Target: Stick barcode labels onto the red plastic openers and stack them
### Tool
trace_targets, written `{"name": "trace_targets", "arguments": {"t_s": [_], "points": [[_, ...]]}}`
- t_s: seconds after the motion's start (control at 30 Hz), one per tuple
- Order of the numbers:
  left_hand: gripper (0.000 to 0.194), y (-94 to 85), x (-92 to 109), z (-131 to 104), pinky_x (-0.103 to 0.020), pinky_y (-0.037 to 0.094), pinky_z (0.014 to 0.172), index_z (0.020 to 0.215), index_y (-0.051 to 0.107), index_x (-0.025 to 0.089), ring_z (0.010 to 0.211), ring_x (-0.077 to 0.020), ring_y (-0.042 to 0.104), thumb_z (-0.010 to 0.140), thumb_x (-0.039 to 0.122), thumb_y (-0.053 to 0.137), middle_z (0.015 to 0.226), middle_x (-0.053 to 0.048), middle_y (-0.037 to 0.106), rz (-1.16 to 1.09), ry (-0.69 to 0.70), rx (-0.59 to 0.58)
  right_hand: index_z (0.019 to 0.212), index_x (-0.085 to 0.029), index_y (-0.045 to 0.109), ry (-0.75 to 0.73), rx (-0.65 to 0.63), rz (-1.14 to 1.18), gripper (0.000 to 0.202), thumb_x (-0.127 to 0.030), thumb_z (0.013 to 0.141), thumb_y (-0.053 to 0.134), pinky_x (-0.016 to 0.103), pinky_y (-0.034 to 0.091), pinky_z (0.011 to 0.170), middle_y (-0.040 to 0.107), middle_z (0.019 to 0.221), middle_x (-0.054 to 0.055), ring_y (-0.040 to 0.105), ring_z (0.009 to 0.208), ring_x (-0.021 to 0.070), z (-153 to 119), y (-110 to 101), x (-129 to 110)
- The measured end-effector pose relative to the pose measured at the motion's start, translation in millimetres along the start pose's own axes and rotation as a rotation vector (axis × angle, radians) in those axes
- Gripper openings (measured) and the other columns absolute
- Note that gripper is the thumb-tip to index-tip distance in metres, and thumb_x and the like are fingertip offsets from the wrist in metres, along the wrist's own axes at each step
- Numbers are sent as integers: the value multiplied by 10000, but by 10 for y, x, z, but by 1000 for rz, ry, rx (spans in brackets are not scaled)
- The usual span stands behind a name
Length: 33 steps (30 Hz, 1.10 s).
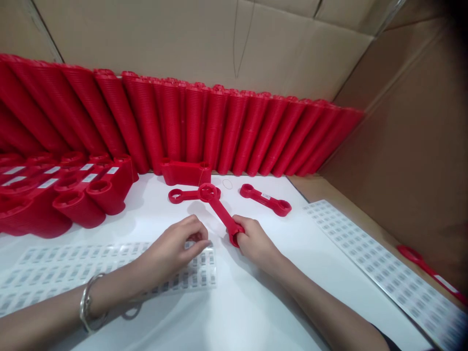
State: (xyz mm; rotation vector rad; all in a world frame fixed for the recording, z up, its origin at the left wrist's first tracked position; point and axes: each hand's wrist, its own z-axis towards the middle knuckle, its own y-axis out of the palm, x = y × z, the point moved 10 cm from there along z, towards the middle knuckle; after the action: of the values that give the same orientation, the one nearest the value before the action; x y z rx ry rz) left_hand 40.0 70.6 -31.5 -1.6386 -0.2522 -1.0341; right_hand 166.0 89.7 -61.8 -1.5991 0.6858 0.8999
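Observation:
My right hand (256, 241) is closed around the near ring of a red plastic link with a ring at each end (223, 214). The link is tilted away from me, and its far ring overlaps another red link (188, 195) lying behind it. My left hand (185, 239) is above the right end of a sheet of barcode labels (203, 273). Its fingers are curled, thumb and fingertips close together; whether a label is between them I cannot make out. A red link with a white label (266, 199) rests on the table beyond my right hand.
Tall stacks of red links (219, 131) line the cardboard wall (190, 39). Shorter labelled stacks (109, 185) stand at left, and a small stack (186, 173) sits at the back. Another label sheet (380, 263) and a labelled link (427, 270) lie at right on the white table (248, 312).

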Motion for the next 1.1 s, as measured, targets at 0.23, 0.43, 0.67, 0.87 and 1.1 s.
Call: {"name": "trace_targets", "arguments": {"t_s": [0.23, 0.43, 0.67, 0.87, 1.1], "points": [[240, -144, -38, 36, -207, 354, 487, 778, 537, 191, 480, -72, 376, 838, 418, 489, 547, 72, 391, -364, -87, 128, 619, -198, 389, 41, -1, -212, 153, -47, 625, 366, 225, 280, 481, 492, 574, -14, 417, 512, 118, -93, 30, -119], [241, -113, -76, 42, -181, 319, 433, 786, 548, 197, 436, -59, 324, 831, 430, 505, 491, 87, 322, -390, -117, 118, 626, -201, 394, 49, -38, -247, 155, -47, 636, 376, 229, 289, 476, 500, 580, -10, 409, 501, 118, -117, 87, -132], [241, -142, -59, 46, -162, 269, 380, 782, 554, 195, 411, -53, 317, 830, 426, 507, 479, 86, 324, -345, -109, 142, 624, -199, 391, 41, -44, -245, 164, -37, 638, 372, 227, 305, 477, 511, 587, -9, 418, 507, 119, -122, 91, -159], [257, -164, -47, 47, -163, 253, 364, 762, 560, 195, 399, -51, 315, 829, 437, 505, 474, 86, 334, -318, -113, 167, 632, -199, 402, 38, -50, -250, 157, -45, 650, 376, 228, 303, 477, 513, 591, -6, 420, 510, 121, -151, 98, -180], [220, -263, 70, 11, -189, 313, 418, 781, 572, 189, 401, -66, 372, 870, 358, 463, 446, 85, 391, 5, 59, 299, 625, -196, 392, 43, -64, -230, 164, -35, 651, 381, 222, 291, 474, 501, 580, -10, 407, 502, 115, -151, 126, -200]]}}
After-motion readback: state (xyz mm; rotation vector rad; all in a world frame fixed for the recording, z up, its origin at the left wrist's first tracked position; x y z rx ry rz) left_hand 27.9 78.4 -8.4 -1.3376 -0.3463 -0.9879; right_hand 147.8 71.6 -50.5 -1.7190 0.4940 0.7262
